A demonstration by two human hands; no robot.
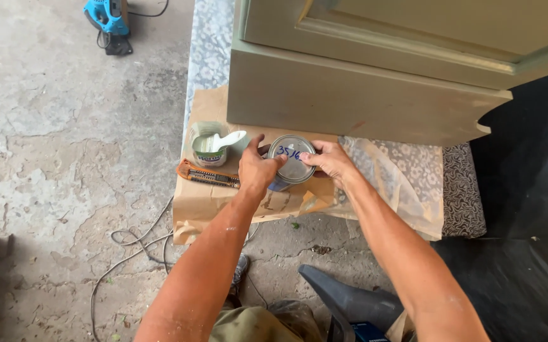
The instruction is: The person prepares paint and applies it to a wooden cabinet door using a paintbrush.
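- While both arms reach forward from the lower edge of the view, the hands meet at a tin standing on brown paper on the floor.
- Left hand: wrapped round the tin's left side, thumb up against the rim, fingers curled on the wall. Closed on the tin.
- Right hand: fingertips pressed at the right edge of the lid; grip narrow, touching the tin rather than enclosing it.
- Tin: upright, axis vertical, metal lid still on and facing the camera, blue handwriting on it. It lies straight ahead, between the two hands, near the paper's far edge, just in front of the base of an olive-green cabinet.
- Neither hand is nearer; both are in contact, left on the body, right on the lid.
- Left of the tin, just beside the left hand: small tub of pale paint with a white spoon resting in it.
- Orange utility knife lies flat on the paper, below the tub, long axis left to right, its right end at the left hand.
- Clear plastic sheet and patterned cloth spread to the right.
- Blue power tool far off at the top left corner; cable loops over the concrete.
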